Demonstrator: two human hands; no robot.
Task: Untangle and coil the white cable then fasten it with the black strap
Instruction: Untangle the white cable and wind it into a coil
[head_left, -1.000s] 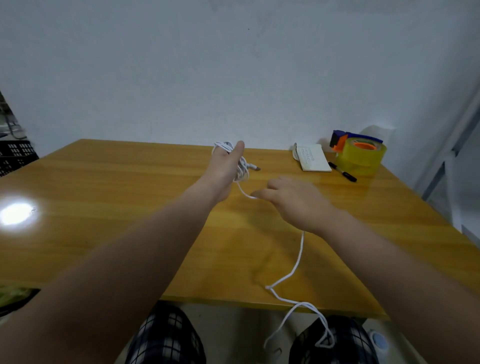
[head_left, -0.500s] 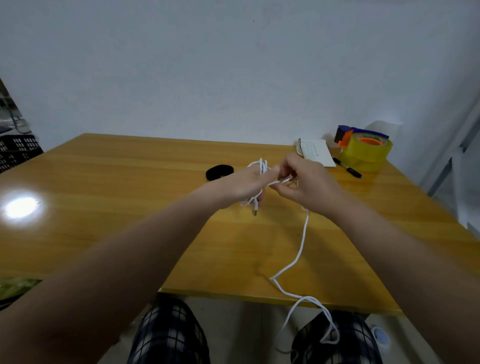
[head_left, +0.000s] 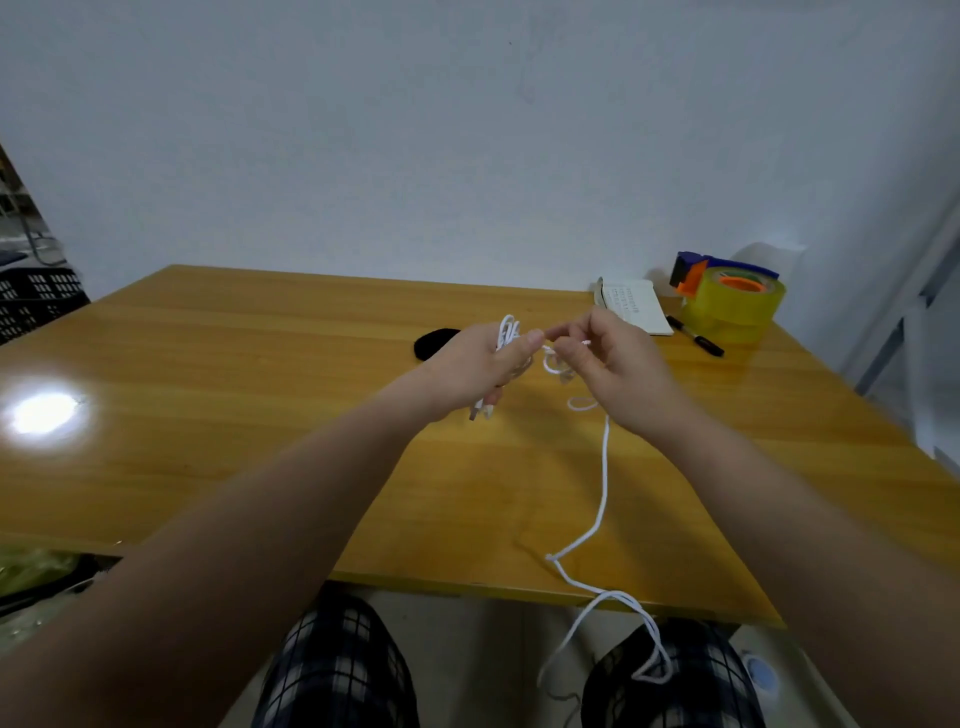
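At the bottom of the frame, the loose end of the white cable (head_left: 604, 467) hangs off the near edge of the wooden surface (head_left: 260, 415) over our plaid-clad knees, a small kink showing just above that edge. Mid-frame, our left hand (head_left: 470, 371) keeps a closed grip on a bundle of loops, one plug dangling beneath, while our right hand (head_left: 610, 366) pinches the strand beside it. The black strap (head_left: 434, 343) lies beyond the left hand, untouched. At upper right sit a notepad (head_left: 631, 309), pen (head_left: 696, 338) and tape dispenser (head_left: 730, 301). Pulling too hard could, we judge, tighten the kink into a knot, or spill the gathered loops.
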